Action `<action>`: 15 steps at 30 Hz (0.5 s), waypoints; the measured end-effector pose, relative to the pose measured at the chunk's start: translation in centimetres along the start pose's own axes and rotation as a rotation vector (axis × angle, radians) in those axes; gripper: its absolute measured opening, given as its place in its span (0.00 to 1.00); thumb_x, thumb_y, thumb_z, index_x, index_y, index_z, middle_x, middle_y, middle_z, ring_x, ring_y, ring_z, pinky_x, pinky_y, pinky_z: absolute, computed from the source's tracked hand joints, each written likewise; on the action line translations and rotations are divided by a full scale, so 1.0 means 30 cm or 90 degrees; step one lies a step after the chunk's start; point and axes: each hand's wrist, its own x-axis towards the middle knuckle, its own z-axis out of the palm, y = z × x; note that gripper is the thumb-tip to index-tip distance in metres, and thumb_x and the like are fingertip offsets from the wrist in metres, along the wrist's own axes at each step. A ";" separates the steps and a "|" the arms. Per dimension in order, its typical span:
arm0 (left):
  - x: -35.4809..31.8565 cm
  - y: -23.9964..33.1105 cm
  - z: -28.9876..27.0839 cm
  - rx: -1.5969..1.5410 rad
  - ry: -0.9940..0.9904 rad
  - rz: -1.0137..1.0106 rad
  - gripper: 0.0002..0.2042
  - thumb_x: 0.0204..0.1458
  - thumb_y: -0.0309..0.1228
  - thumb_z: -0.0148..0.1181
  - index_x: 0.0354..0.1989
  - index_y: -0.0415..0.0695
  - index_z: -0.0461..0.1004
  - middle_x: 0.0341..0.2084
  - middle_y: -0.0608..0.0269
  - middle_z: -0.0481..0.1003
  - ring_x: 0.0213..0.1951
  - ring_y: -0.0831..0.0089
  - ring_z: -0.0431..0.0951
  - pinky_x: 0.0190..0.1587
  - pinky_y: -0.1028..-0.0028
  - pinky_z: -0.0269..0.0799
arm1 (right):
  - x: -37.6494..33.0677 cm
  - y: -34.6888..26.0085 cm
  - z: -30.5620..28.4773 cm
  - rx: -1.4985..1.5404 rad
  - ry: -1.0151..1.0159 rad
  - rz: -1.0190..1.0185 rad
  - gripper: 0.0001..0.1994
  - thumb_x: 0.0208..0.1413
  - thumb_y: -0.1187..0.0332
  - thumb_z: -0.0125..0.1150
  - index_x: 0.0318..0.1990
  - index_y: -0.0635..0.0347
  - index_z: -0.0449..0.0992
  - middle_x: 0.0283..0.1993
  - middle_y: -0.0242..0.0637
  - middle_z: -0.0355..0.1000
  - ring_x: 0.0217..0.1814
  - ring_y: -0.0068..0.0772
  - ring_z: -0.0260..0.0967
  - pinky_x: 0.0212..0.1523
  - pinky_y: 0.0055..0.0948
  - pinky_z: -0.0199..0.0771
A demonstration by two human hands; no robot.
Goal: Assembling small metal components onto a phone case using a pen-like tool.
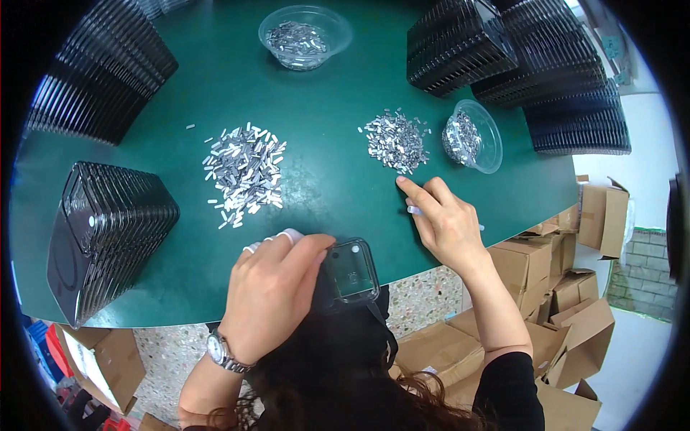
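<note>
My left hand (272, 291) is closed on the upper left edge of a clear phone case (353, 269) with a dark rim, held at the near table edge. White bands show on some of its fingers. My right hand (447, 224) has its index finger stretched to the near edge of a pile of small silver oblong pieces (399, 141); its other fingers are bent. A white bit shows by the thumb; whether it is worn or held is unclear. Left of centre lies a larger pile of similar grey and white pieces (246, 172).
Clear plastic bowls (343, 37) (490, 154) with more pieces stand at the back and right. Nested black phone cases (115, 237) are stacked at left, with more stacks (460, 50) at the far right. Cardboard boxes (521, 269) crowd the floor beside the green table (316, 172).
</note>
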 end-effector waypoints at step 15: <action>0.008 -0.031 0.040 0.036 -0.040 -0.018 0.04 0.64 0.29 0.60 0.43 0.49 0.82 0.27 0.61 0.74 0.29 0.56 0.77 0.33 0.59 0.70 | 0.021 0.007 0.012 0.237 0.006 0.076 0.10 0.60 0.77 0.65 0.49 0.59 0.82 0.40 0.40 0.74 0.38 0.46 0.77 0.37 0.39 0.76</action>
